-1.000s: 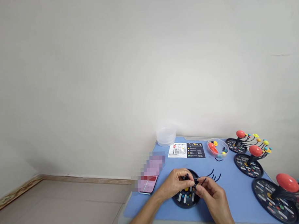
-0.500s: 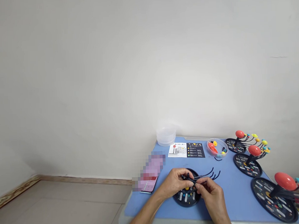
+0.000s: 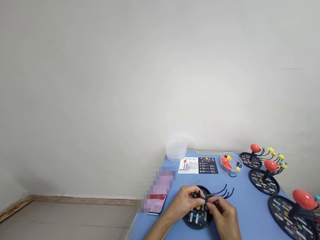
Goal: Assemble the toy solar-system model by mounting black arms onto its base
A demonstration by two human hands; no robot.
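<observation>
A round black base (image 3: 199,222) printed with coloured planets lies on the blue table, partly under my hands. Above it, my left hand (image 3: 188,201) is closed around the black post (image 3: 199,193) of a solar system model. My right hand (image 3: 223,211) pinches the inner end of a black curved arm close to that post, its fingertips almost meeting the left ones. Several thin black curved arms (image 3: 225,192) reach out to the right, their tips bare. The joint between post and arms is hidden by my fingers.
Three models with red balls (image 3: 270,166) stand along the right side. A clear dish (image 3: 232,163) of coloured parts, a loose black arm (image 3: 232,175), an instruction sheet (image 3: 198,165) and clear stacked containers (image 3: 176,151) are at the back. A phone (image 3: 158,204) lies left.
The whole scene has shifted slightly down and left as my head moved. My hands keep nearly the same grip, fingertips working closely at the post.
</observation>
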